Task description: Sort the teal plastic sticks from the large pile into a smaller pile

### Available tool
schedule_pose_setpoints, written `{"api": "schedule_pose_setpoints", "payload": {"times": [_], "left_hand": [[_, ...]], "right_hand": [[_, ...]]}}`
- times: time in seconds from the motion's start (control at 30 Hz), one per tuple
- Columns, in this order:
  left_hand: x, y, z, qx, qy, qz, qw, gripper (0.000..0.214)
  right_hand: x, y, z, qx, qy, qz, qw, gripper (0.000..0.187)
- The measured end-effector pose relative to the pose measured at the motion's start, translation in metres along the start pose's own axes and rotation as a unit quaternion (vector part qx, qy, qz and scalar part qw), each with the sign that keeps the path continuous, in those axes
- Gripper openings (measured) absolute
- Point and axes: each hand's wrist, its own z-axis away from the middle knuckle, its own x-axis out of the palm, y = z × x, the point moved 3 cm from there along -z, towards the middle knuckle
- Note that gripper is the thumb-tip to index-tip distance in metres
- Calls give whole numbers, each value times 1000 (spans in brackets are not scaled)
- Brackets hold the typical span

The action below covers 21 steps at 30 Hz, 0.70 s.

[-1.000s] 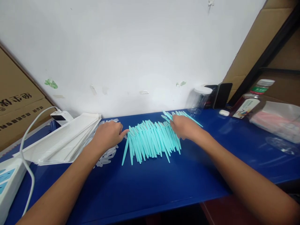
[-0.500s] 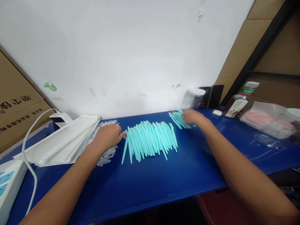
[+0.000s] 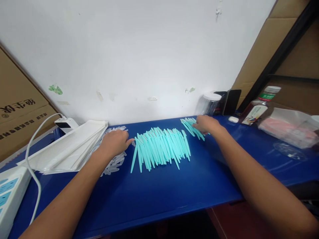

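Observation:
Slim, tapered turquoise plastic sticks (image 3: 159, 147) lie side by side in a wide heap at the middle of the blue table. To its left is a pile of translucent pale caps (image 3: 116, 165), partly covered by my left hand (image 3: 117, 142). That hand is closed, its thumb pointing right towards the heap; whatever its curled fingers hold is hidden. My right hand (image 3: 205, 124) is at the far side, pinched over a smaller group of turquoise sticks (image 3: 191, 127), its thumb and fingers closed on a stick there. Pale ends show on several sticks in this group.
White paper-like sleeves (image 3: 67, 146) are stacked at left, near a white device (image 3: 66, 124) with a cable and a power strip (image 3: 12, 192). Against the back wall stand a clear jar (image 3: 210, 103) and a phone (image 3: 231, 102). A bottle (image 3: 260, 104) and pink packet (image 3: 286, 127) lie at right.
My right hand has drawn slightly down over the smaller group; the stick end that poked out above its fingers no longer shows. My left hand stays by the caps. The view has shifted slightly.

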Motion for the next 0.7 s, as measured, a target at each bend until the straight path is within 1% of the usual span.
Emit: {"api": "schedule_pose_setpoints", "payload": {"times": [0.17, 0.27, 0.5, 0.7], "left_hand": [[-1, 0, 0, -2, 4, -2, 1000, 50], [-1, -2, 0, -6, 6, -2, 1000, 49], [0, -6, -2, -9, 4, -4, 1000, 51], [-1, -7, -1, -6, 2, -1, 1000, 51]], "right_hand": [[0, 3, -3, -4, 9, -3, 1000, 25], [1, 6, -7, -1, 18, -14, 1000, 24], [3, 18, -16, 35, 43, -37, 998, 27], [4, 28, -24, 71, 78, -38, 994, 37]]}}
